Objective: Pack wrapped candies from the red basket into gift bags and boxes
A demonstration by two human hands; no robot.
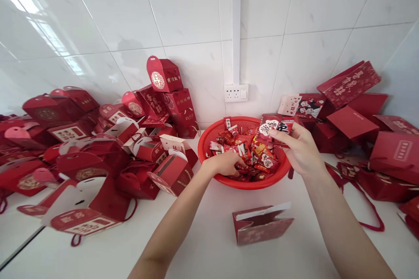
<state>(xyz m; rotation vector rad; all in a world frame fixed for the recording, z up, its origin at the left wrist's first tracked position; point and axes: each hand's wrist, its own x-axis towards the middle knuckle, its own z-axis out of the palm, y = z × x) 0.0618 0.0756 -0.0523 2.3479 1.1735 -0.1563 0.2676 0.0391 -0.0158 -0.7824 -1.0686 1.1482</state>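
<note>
A round red plastic basket (pixel 248 185) holds many wrapped candies (pixel 262 157) in red, white and yellow. My left hand (pixel 229 163) reaches into it, fingers bent down among the candies, and their tips are hidden. Over the basket's right rim, my right hand (pixel 299 146) pinches red candy packets (pixel 273 127) with white and black print between thumb and fingers. Nearer to me, a small red paper box (pixel 263 229) stands on the white table (pixel 209 244) with its top open.
Many red gift boxes (pixel 88 170) are heaped at the left, some stacked against the tiled wall (pixel 193 8). More red boxes (pixel 353 126) and a red cord lie at the right. A wall socket (pixel 236 93) is behind the basket.
</note>
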